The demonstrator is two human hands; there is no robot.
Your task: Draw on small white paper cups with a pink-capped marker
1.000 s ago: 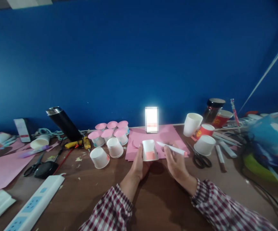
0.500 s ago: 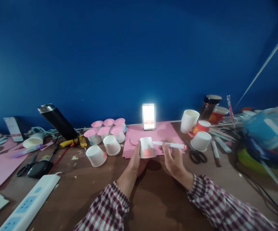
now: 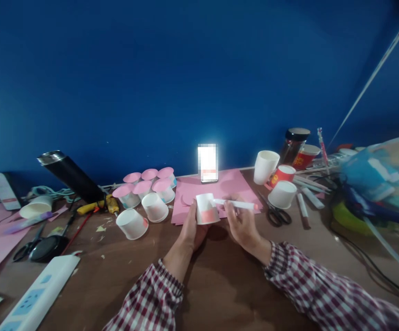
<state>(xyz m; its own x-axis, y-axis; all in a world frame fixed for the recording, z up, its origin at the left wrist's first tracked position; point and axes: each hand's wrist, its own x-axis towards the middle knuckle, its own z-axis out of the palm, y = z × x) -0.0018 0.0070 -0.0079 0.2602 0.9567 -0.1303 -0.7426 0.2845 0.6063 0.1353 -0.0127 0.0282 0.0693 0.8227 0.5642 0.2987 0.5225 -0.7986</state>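
Observation:
My left hand (image 3: 190, 228) is closed round the left side and back of a white paper cup (image 3: 205, 203), which is upside down and has an orange-pink patch near its rim. In my right hand (image 3: 242, 227) is a white marker (image 3: 242, 205) with an orange end, held level; its tip points left and meets the cup's right side. Whether it touches cannot be made out. Behind the cup lie pink paper sheets (image 3: 234, 181). To the left stand two upside-down white cups, one near (image 3: 132, 224) and one farther (image 3: 154, 207).
Several pink-topped cups (image 3: 142, 188) stand at the back left. A lit phone (image 3: 208, 163) leans by the wall. Black scissors (image 3: 278, 216), more cups (image 3: 282, 194) and markers (image 3: 303, 209) lie right. A power strip (image 3: 41, 294) and black flask (image 3: 73, 177) are left.
The view has shifted slightly, so most things sit further left. The marker's tip has come to the cup's right side, closer than before. Both hands keep their holds.

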